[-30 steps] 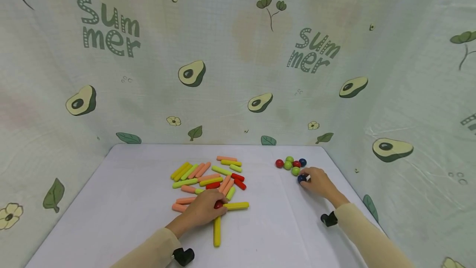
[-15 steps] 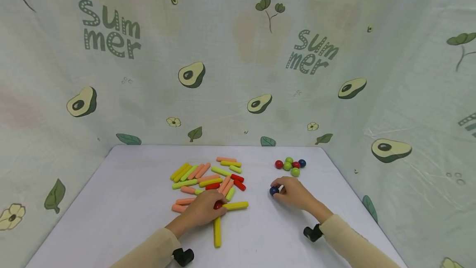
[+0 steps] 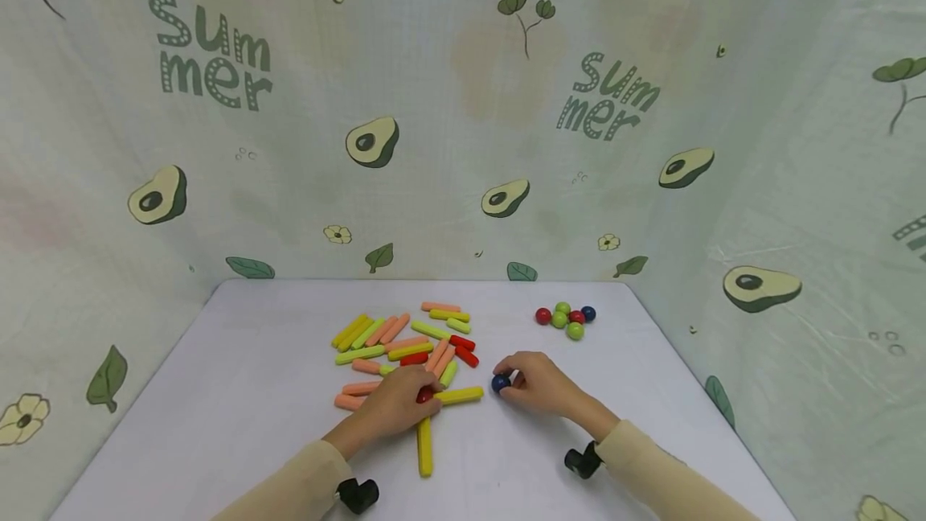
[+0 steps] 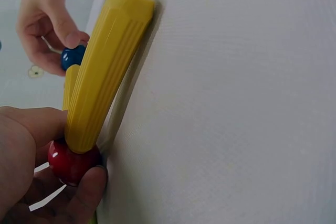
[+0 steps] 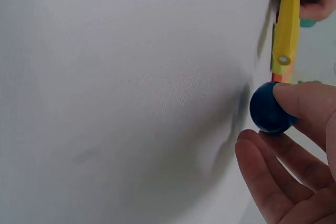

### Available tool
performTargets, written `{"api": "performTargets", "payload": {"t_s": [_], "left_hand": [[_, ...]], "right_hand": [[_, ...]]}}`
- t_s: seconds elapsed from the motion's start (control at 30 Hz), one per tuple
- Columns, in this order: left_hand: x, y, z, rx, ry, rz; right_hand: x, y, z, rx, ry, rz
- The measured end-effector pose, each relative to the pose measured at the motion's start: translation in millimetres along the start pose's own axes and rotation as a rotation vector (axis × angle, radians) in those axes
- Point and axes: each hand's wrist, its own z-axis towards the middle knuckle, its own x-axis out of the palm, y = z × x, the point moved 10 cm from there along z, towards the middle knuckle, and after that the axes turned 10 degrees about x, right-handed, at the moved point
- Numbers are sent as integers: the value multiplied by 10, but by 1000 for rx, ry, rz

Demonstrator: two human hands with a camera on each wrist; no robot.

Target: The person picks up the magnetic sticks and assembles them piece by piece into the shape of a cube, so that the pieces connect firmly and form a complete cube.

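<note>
In the head view my left hand [image 3: 400, 402] holds a red ball [image 4: 72, 163] between thumb and fingers. Two yellow ridged sticks meet this ball: one stick [image 3: 460, 396] points right, the other [image 3: 424, 449] points toward me. The left wrist view shows a stick's end against the ball. My right hand [image 3: 542, 384] pinches a dark blue ball [image 5: 272, 107] with thumb and fingertips. This blue ball lies just right of the free end of the right-pointing stick. A small gap separates them in the right wrist view.
Loose pink, red, yellow and lime sticks [image 3: 408, 346] are spread behind and left of my left hand. Red, green and blue balls [image 3: 560, 320] cluster at the back right of the white table [image 3: 268, 392]. A printed cloth [image 3: 441, 143] hangs behind.
My right hand has carried the blue ball from beside the ball cluster leftward and nearer to me, up to the yellow stick's end. The left hand has stayed in place.
</note>
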Motion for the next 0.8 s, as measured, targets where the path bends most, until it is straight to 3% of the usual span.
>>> {"api": "performTargets", "payload": {"t_s": [0.43,0.8], "left_hand": [[-23,-24,4,-17,-7,27],[-27,1,-17,-34,-25,37]], "right_hand": [[113,137,-4,-15,42,43],[134,155,30,21,41,37]]}}
